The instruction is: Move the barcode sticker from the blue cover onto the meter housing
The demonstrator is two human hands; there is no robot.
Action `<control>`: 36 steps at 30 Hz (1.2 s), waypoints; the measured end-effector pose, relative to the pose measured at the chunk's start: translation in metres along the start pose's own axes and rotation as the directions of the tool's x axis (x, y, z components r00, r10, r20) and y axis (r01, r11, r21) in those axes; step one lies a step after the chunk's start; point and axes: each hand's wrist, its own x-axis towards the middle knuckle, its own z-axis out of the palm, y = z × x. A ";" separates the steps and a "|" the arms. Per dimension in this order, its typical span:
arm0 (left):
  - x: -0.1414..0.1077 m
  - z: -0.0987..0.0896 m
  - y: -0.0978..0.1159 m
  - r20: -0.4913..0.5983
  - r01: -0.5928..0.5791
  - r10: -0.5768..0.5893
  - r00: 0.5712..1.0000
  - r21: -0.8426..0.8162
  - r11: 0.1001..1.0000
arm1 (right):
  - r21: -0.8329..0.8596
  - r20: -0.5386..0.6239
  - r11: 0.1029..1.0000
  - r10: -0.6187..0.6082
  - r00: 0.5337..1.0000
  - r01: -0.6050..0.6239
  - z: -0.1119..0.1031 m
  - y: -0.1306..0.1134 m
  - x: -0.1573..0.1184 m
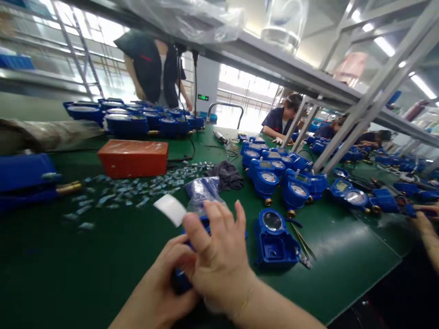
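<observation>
Two hands meet low in the centre of the head view, both closed on one blue meter body (180,279) that shows only in slivers between them. The left hand (164,278) wraps it from below and the near side; the right hand (219,256) lies over the top, thumb raised and fingers (236,219) spread upward, apparently pinching a small white label (170,209) that juts toward the upper left. How firmly each hand clamps cannot be told, since the palms hide the contact. The held piece lies directly between the hands, so neither is nearer; its long axis appears to run from lower left to upper right, though most of it is covered. Just behind the fingers sits a crumpled clear plastic bag (202,191), glossy and wrinkled, and beyond it a dark cloth (227,176), soft and bunched. To the right, just beside the right hand, an open blue meter housing (274,237) rests on the green bench mat (68,274), hard moulded plastic with a round glass window and brass fitting; thin tweezers (303,242) lie against its right side. A scatter of small pale parts (137,187) spreads to the left before an orange box (133,157). Rows of finished blue meters (291,183) run away to the right. Other people work at the far side, one standing, others seated; another person's hand (427,226) enters at the right edge.
</observation>
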 end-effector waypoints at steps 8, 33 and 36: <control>-0.003 -0.019 0.034 0.117 0.221 -0.205 0.972 -0.151 0.963 | -0.089 -0.066 0.994 0.063 0.996 -0.068 -0.023 0.059 -0.013; -0.001 -0.010 0.027 0.105 0.240 -0.224 0.969 -0.172 0.955 | 0.099 0.425 0.774 0.535 0.730 -0.625 -0.073 -0.001 -0.026; -0.001 -0.009 0.026 0.101 0.220 -0.205 0.974 -0.171 0.960 | 0.088 0.415 0.774 0.544 0.729 -0.628 -0.071 0.000 -0.028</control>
